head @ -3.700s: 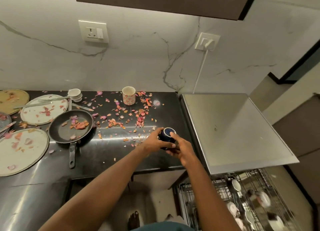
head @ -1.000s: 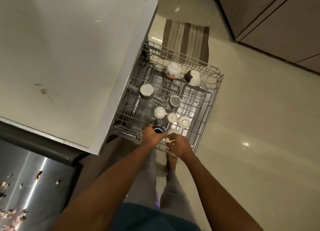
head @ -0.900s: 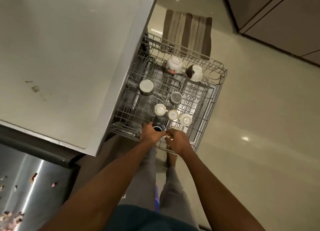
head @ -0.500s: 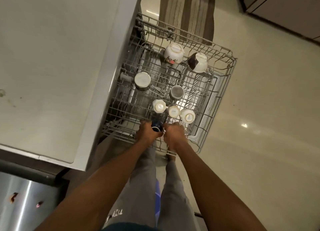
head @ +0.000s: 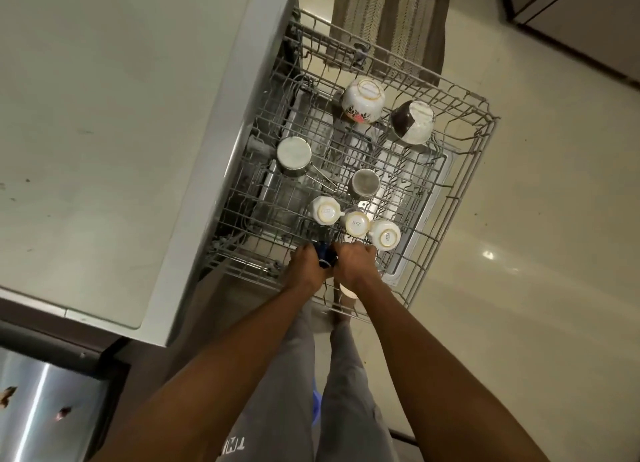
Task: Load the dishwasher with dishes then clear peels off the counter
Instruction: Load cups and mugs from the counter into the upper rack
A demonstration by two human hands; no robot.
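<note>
Dishwasher rack (head: 460,198), a grey wire basket, is pulled out over the pale floor (head: 536,288) from under the white dishwasher top (head: 114,132); a dark blue cup (head: 325,253) is held between both hands at the rack's near edge, at about 6 o'clock of the basket; the cup is gripped on its one side by the curled fingers of the left hand (head: 306,265) and on its other side by the curled fingers of the right hand (head: 353,262); whether the cup already rests on the wires cannot be told, as the hands cover most of it.

Three small white cups (head: 355,222) are set upside down in a row just beyond the hands, toward 12 o'clock, touching or nearly touching one another; a small steel cup (head: 363,183) is placed beyond them, and a steel pan with a thin wire handle (head: 294,156) is seen at 10 o'clock of the row, bottom up; a white cup with a red flower print (head: 363,99) and a brown-and-white cup (head: 412,122) are stood inverted side by side at the far end of the rack, at 12 to 1 o'clock.

A striped mat (head: 391,21) is laid on the floor beyond the rack; a steel tabletop (head: 41,406) is seen at 8 o'clock in the lower corner, with a few peels (head: 62,413) scattered on it; grey trousers (head: 325,375) are visible below the forearms.
</note>
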